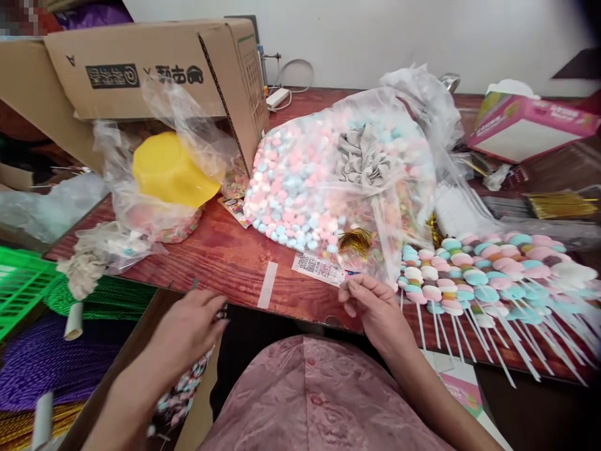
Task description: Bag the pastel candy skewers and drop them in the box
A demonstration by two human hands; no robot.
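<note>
White strip (pixel 267 285) and label (pixel 319 269), one each, lie near two hands (pixel 188 327) (pixel 381 313).

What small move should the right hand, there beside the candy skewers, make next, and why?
If its fingers are empty, which I can't tell, the right hand should probably shift sideways to the nearest of the candy skewers and grasp its stick. The skewers lie just to its right on the table, with white sticks pointing toward the front edge, apparently within easy reach.
</note>
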